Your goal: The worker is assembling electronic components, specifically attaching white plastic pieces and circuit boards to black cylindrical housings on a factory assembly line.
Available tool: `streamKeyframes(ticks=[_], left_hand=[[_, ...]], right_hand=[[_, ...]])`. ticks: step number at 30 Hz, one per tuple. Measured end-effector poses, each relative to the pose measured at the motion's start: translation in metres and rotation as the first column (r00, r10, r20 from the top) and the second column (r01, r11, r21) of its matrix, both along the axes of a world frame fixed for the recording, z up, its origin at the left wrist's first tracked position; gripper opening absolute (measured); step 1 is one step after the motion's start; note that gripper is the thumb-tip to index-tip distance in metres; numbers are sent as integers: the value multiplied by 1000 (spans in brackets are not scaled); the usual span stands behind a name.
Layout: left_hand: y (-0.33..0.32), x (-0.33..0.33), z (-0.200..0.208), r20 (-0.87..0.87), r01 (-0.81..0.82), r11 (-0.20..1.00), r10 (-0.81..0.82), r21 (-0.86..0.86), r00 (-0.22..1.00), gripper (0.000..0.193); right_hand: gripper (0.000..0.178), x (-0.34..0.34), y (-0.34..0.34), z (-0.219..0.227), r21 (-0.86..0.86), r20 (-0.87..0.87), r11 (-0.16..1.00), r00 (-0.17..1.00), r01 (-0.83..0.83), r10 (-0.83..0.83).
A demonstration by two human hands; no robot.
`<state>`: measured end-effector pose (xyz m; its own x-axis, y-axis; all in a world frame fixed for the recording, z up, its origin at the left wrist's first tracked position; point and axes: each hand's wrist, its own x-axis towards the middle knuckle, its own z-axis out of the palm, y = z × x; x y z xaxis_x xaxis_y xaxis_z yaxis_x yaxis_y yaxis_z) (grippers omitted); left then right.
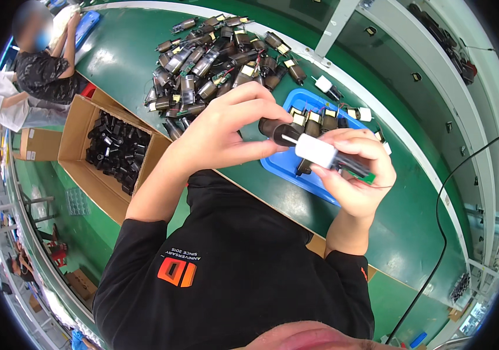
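In front of my chest, over the green workbench (398,230), my two hands are close together. My left hand (229,128) pinches a smoky see-through cylindrical cup (274,132) between thumb and fingers. My right hand (361,166) grips a white-capped cylindrical unit (315,150) with a dark body and a green circuit board. A thin pale rod on its white end points at the cup's mouth; whether it reaches inside, I cannot tell. Below and behind my hands lies a blue tray (280,168) with several dark cylindrical assemblies (313,122), partly hidden by my fingers.
A large heap of dark cylindrical units (208,58) covers the bench's far middle. White-capped units (326,87) lie beyond the tray. At left stands an open cardboard box (74,143) of small black parts (115,151). A black cable (443,224) hangs at right; a co-worker (45,67) sits far left.
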<state>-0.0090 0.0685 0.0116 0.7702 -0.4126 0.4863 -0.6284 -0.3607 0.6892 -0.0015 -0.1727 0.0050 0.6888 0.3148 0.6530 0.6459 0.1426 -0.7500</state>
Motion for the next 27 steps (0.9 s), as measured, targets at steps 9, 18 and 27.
streamKeyframes(ticks=[9,18,27], left_hand=[[-2,1,-8,42,53,970,-64,236,997,51],[-6,0,-12,-165,175,984,-170,14,971,53],[4,4,-12,-312,214,977,-198,19,929,52]], right_hand=[[34,-9,1,8,-305,21,947,994,106,-104],[37,6,4,-9,-48,-379,999,925,9,-27],[36,14,16,-22,81,-493,996,868,-24,61]])
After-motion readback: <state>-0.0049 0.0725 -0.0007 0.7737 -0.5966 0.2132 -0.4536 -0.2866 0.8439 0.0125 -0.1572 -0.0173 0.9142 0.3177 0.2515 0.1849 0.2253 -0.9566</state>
